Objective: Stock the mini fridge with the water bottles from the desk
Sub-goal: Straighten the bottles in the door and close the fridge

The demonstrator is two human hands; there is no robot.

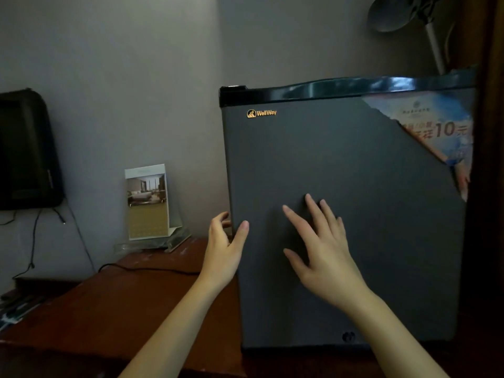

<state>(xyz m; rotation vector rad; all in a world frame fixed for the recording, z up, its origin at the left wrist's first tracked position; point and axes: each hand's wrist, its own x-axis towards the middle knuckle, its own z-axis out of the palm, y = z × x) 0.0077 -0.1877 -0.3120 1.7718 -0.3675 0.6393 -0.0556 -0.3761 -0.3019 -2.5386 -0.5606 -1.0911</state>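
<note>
A closed grey fridge fills the right half of the frame, standing on a brown wooden table. Its door is shut, and no water bottles are in view, so stocking has not begun. The left hand, at centre frame, grips the door's left edge: its fingers curl round behind the edge and the thumb lies on the front face. The right hand, just right of it, holds nothing; its fingers are straight and spread, lying on or very near the door front. Likely risks: if the right hand presses while the left pulls, the two work against each other and the seal may not give. A hard tug could slide or tip the fridge toward the table's front edge, since nothing visible anchors it. The left fingers could slip off the narrow edge. A leaflet stand and a black cable sit on the table at left of centre, near the fridge, where a jolt could disturb them. A torn sticker covers the door's upper right corner
</note>
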